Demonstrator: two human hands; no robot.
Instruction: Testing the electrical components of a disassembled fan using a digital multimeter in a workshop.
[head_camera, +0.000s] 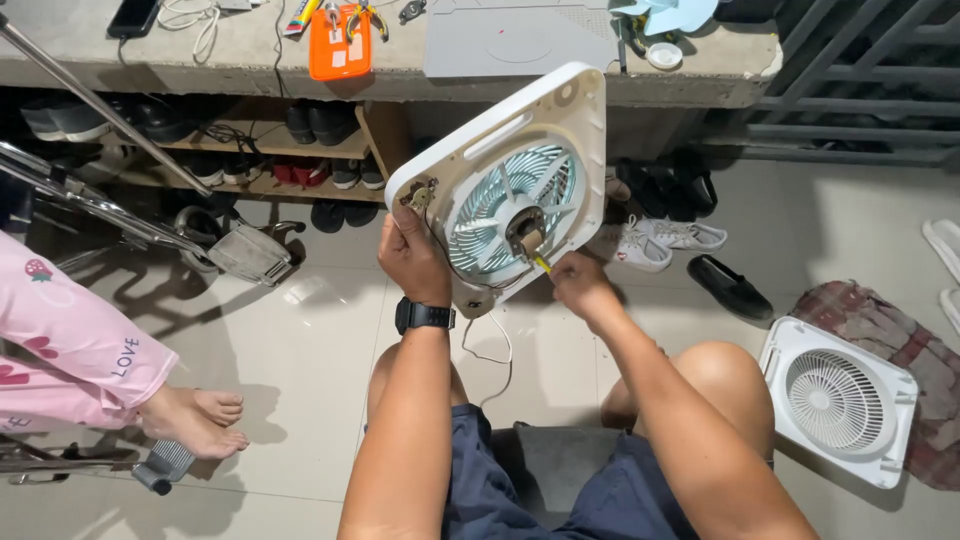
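A square white box-fan housing (560, 115) with pale blue blades (505, 205) is held tilted up in front of me. My left hand (412, 255), with a black watch on its wrist, grips the housing's left corner. My right hand (578, 283) holds a small yellow-handled screwdriver (541, 263) whose tip points at the motor hub (524, 232) in the middle of the blades. A white cord (492, 350) hangs from the fan's lower edge over my knees.
The white front grille (838, 400) lies on the tiled floor at right, partly on a checked cloth (925, 350). Shoes stand ahead on a rack and the floor. A concrete bench (400, 70) holds tools. Another person's feet and pink trousers are at left.
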